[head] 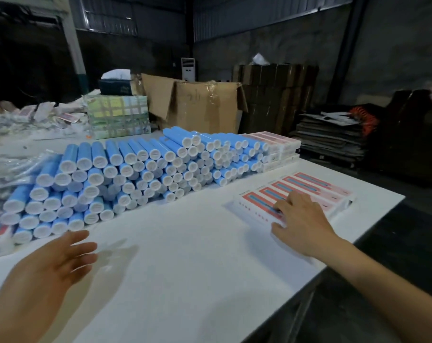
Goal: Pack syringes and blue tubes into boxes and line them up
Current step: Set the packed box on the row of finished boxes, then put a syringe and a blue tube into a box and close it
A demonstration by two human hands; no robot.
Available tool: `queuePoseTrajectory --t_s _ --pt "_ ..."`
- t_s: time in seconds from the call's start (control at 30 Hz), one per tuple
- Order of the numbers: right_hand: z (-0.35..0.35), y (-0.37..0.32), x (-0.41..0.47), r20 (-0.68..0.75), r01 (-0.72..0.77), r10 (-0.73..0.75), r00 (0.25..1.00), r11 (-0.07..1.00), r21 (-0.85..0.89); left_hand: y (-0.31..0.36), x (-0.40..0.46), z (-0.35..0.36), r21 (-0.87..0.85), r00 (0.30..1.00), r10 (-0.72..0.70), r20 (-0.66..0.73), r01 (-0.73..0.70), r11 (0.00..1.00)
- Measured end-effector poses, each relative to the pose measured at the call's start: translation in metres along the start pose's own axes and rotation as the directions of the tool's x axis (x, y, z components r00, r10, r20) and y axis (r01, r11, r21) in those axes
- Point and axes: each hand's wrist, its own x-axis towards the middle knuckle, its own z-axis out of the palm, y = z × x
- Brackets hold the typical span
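Our left hand hovers spread over the table, holding nothing. Our right hand presses flat-fingered on the boxes, likely squaring the row. Tubes lie stacked beyond our left hand, caps toward us for grabbing.

tubes: blue, white caps
boxes: white, pink-red panel, blue stripe
counter: white
carton: brown
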Motion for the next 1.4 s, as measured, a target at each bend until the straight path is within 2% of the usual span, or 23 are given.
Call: queuePoseTrajectory --t_s 0.07,0.17,0.23,0.33,0.43,0.57,0.8,0.93,1.03,1.13,1.23,1.3,1.4 --pt "-0.008 -0.013 0.005 -0.053 0.036 -0.035 0.998 0.999 0.022 0.0 -0.01 0.007 0.106 0.998 0.05 -0.034 -0.046 0.993" --pt "-0.022 -0.06 0.009 -0.25 0.237 -0.168 0.954 0.932 0.276 0.003 -0.029 0.021 0.325 0.983 0.179 -0.041 -0.156 0.933" --pt "-0.027 -0.1 0.014 -0.298 0.384 -0.284 0.911 0.848 0.366 0.003 -0.038 0.027 0.476 0.975 0.22 0.035 -0.21 0.854" --pt "-0.023 -0.164 0.024 -0.281 0.534 -0.454 0.846 0.735 0.418 0.001 -0.039 0.028 0.647 0.959 0.224 0.171 -0.281 0.709" --pt "-0.004 -0.218 0.027 -0.2 0.582 -0.558 0.805 0.677 0.45 0.001 -0.039 0.026 0.666 0.949 0.227 0.219 -0.315 0.676" --pt "0.027 -0.249 0.022 -0.079 0.565 -0.599 0.797 0.693 0.448 0.0 -0.038 0.024 0.659 0.949 0.229 0.218 -0.317 0.682" --pt "0.045 -0.246 0.024 -0.122 0.608 -0.633 0.764 0.645 0.464 0.0 -0.038 0.025 0.665 0.945 0.224 0.238 -0.327 0.672" --pt "0.046 -0.243 0.026 -0.115 0.61 -0.645 0.755 0.627 0.484 0.005 -0.04 0.025 0.668 0.953 0.164 0.255 -0.296 0.683" --pt "0.048 -0.243 0.027 -0.125 0.613 -0.651 0.748 0.608 0.504 0.021 -0.039 0.02 0.703 0.949 0.113 0.293 -0.294 0.647" --pt "0.052 -0.244 0.033 -0.128 0.603 -0.638 0.76 0.616 0.506 0.047 -0.038 0.004 0.793 0.947 0.107 0.302 -0.311 0.523" --pt "0.063 -0.242 0.04 -0.157 0.611 -0.628 0.762 0.618 0.495 0.076 -0.037 -0.036 0.891 0.948 0.189 0.258 -0.309 0.332" --pt "0.069 -0.24 0.042 -0.158 0.604 -0.623 0.766 0.613 0.51 0.097 -0.035 -0.075 0.954 0.953 0.26 0.155 -0.212 0.21" --pt "0.072 -0.243 0.044 -0.168 0.638 -0.661 0.732 0.576 0.511 0.124 -0.028 -0.141 0.995 0.922 0.38 -0.067 0.036 0.088"
